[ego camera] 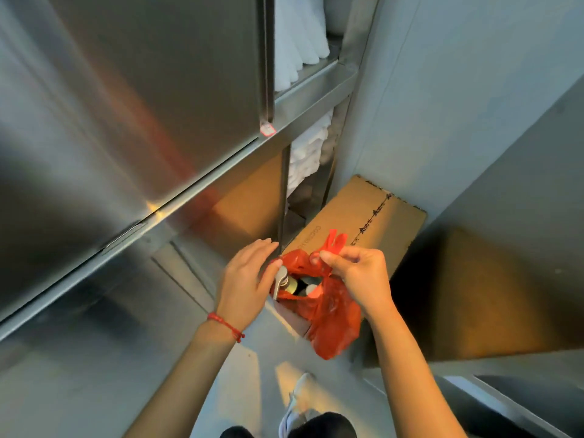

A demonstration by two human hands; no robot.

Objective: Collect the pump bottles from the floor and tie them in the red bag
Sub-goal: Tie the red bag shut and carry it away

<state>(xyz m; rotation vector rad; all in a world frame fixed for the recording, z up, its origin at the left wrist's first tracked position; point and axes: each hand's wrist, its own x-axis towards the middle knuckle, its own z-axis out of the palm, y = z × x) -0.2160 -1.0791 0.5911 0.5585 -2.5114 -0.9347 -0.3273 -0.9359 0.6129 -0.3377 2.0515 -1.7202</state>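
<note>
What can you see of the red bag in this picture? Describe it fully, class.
The red bag is thin, translucent plastic, crumpled and hanging in the air above a cardboard box. Its mouth is open, showing pump bottles inside, one with a silver pump head. The right hand pinches one handle, whose loop sticks up; the left hand touches the opposite rim. It is not yet tied.

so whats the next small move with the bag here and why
Probably the left hand should take the near rim of the red bag. The right hand already pinches one handle, the mouth gapes, and a pump head pokes out.
</note>
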